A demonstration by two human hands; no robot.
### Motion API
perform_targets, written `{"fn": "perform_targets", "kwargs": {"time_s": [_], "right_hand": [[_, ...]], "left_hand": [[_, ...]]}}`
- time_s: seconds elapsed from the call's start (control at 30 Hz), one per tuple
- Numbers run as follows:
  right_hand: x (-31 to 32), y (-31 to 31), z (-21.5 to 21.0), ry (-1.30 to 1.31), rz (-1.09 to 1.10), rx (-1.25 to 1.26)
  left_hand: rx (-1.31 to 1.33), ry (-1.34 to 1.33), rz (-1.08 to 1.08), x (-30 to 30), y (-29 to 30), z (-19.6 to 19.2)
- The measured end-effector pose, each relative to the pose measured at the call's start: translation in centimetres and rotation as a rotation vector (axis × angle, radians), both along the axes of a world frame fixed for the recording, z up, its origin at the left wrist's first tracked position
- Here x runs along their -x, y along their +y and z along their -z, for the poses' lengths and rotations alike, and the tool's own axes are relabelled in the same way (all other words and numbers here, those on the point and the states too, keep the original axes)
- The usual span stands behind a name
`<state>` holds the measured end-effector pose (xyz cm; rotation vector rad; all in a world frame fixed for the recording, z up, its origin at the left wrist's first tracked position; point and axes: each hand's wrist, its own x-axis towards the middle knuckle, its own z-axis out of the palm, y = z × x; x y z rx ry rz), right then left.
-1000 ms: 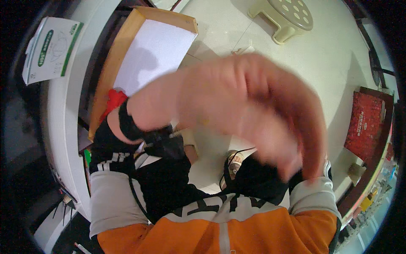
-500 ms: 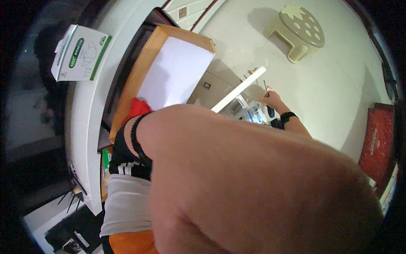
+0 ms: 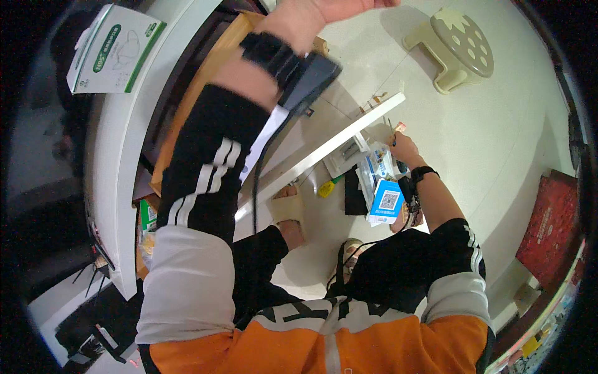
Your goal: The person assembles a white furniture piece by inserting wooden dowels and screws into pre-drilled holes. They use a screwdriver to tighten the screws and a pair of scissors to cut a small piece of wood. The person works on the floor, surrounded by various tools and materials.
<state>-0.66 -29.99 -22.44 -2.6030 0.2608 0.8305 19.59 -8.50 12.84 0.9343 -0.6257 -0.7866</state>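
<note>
Right hand down at the floor clutter, left arm raised out of frame

The right hand (image 3: 405,148) reaches low to the tiled floor (image 3: 498,149), its fingers closed narrow around a small thin object I cannot identify, just above a clear plastic packet (image 3: 378,163) and a blue-and-white leaflet (image 3: 387,201). A long white board (image 3: 324,156) lies slantwise beside them, with a yellow item (image 3: 326,188) near its middle. The left hand (image 3: 339,7) is lifted to the top edge, fingers cut off so their spread cannot be told; a black device (image 3: 309,80) is strapped at its wrist. A cream stool (image 3: 458,47) stands well apart, and a white-and-green box (image 3: 115,48) rests on the white counter (image 3: 109,187)
</note>
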Motion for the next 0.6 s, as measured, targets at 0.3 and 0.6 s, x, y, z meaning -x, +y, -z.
{"fn": "perform_targets", "kwargs": {"time_s": [0.3, 0.6], "right_hand": [[0.7, 0.1, 0.6, -0.054, -0.043, 0.017], [-1.9, -0.2, -2.9, -0.241, -0.015, -0.053]], "left_hand": [[-0.589, -0.716, -0.039, -9.3, -4.0, 3.8], [-0.806, -0.562, 0.151, -1.8, -0.4, 20.5]]}}
